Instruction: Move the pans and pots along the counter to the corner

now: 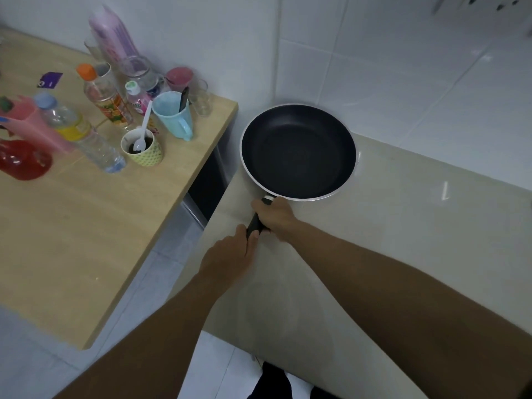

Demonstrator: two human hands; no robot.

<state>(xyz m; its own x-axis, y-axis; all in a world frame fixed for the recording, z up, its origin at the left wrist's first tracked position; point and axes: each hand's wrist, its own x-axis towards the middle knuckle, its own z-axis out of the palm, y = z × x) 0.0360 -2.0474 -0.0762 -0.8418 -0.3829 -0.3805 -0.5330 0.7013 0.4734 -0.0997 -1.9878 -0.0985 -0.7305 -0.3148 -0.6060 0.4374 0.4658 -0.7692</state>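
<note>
A black non-stick frying pan point(298, 152) with a pale rim sits on the beige counter point(403, 240), in its far left corner against the white tiled wall. Its black handle point(254, 224) points toward me. My right hand point(273, 216) grips the handle close to the pan. My left hand point(230, 254) holds the handle's near end, fingers wrapped around it. No other pan or pot is in view.
A wooden table point(86, 226) stands left of the counter, across a narrow gap. On it are several plastic bottles point(106, 102), a blue mug point(172, 116), a cup with a white spoon point(142, 146), glasses and a red container point(23, 159).
</note>
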